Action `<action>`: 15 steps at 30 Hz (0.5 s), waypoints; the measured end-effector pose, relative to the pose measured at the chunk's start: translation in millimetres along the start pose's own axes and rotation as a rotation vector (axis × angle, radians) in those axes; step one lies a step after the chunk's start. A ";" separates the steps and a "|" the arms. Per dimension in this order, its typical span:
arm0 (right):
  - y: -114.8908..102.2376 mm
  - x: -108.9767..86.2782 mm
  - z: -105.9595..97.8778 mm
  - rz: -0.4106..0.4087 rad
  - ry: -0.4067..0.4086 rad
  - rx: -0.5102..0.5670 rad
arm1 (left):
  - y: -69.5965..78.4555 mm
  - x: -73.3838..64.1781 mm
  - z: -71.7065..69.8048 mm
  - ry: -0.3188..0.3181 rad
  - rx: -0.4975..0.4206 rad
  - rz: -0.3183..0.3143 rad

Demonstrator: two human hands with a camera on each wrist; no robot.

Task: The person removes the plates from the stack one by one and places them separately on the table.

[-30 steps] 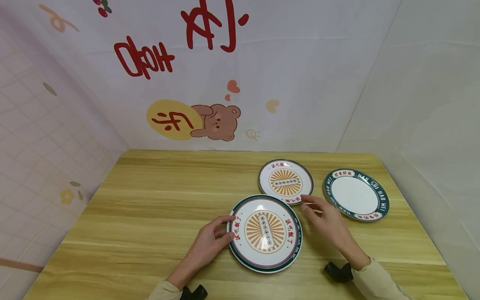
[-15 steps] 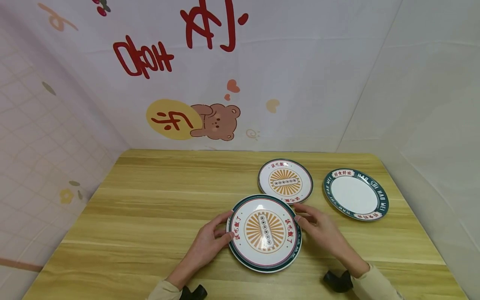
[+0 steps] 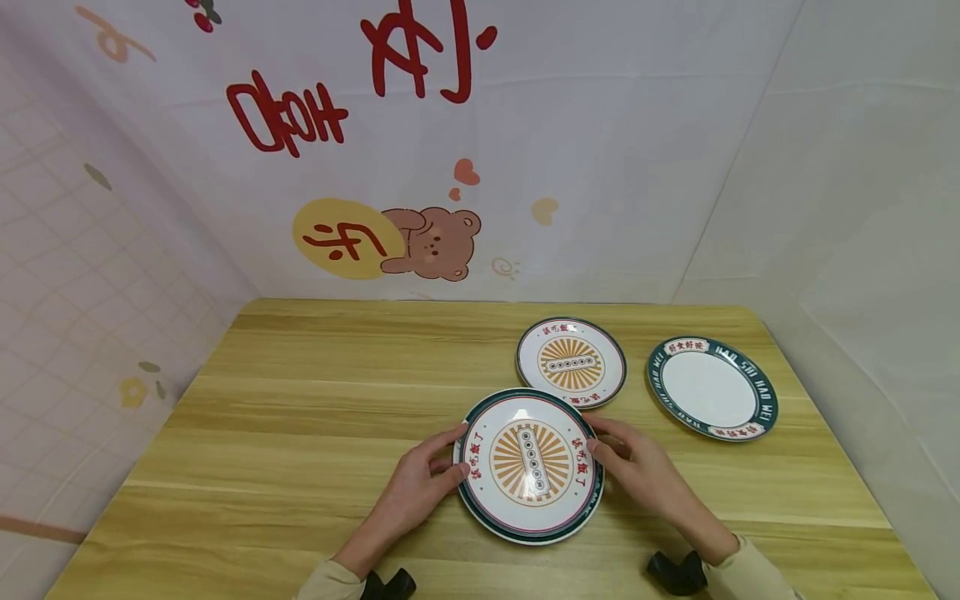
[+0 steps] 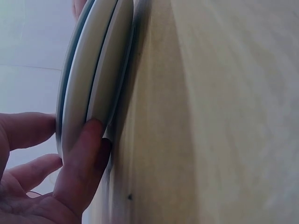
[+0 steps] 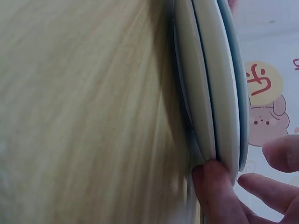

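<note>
A stack of plates [image 3: 531,467] lies near the front middle of the table. Its top plate has an orange sunburst, red characters and a dark green rim. Layered pale rims [image 4: 105,60] show in the left wrist view. My left hand [image 3: 412,483] grips the stack's left side, thumb over the top rim and fingers against the side and underside. At the right side, my right hand [image 3: 641,467] holds the rim, its thumb overlapping the top edge in the head view. One fingertip [image 5: 212,175] presses the lower rims from the side. The far fingers are partly hidden.
Just behind the stack sits a smaller sunburst plate [image 3: 572,362], overlapped by it. Farther right lies a white plate [image 3: 712,388] with a broad green lettered rim. A printed cloth wall [image 3: 600,208] rises behind the wooden table [image 3: 300,400].
My right hand has moved left and slightly down, from beside the smaller plate onto the right rim of the stack. My left hand and the plates have stayed put.
</note>
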State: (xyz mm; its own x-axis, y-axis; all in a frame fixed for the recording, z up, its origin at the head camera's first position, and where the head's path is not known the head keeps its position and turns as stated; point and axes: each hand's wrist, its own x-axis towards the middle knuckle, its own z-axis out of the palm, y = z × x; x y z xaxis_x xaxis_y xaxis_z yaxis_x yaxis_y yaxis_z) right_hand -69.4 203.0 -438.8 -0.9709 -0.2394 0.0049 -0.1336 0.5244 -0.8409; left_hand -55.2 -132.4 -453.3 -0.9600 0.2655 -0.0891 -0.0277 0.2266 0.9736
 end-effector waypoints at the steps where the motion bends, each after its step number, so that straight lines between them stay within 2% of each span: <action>1: 1.0 -0.2 0.1 0.003 0.003 -0.002 | 0.0 0.1 0.1 0.003 0.003 -0.003; 7: 4.3 -1.1 0.1 0.023 0.030 -0.022 | 0.8 -0.4 0.0 0.010 0.007 -0.012; 15: 2.8 -2.0 -1.2 0.077 0.025 -0.041 | -1.4 -0.3 -0.2 0.016 -0.003 -0.007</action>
State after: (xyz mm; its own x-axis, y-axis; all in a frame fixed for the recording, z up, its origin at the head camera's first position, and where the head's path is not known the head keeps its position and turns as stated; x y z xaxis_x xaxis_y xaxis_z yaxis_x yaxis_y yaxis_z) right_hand -68.1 205.9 -440.6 -0.9832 -0.1768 -0.0445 -0.0661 0.5736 -0.8164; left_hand -55.0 -132.9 -454.5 -0.9640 0.2491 -0.0930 -0.0357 0.2256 0.9736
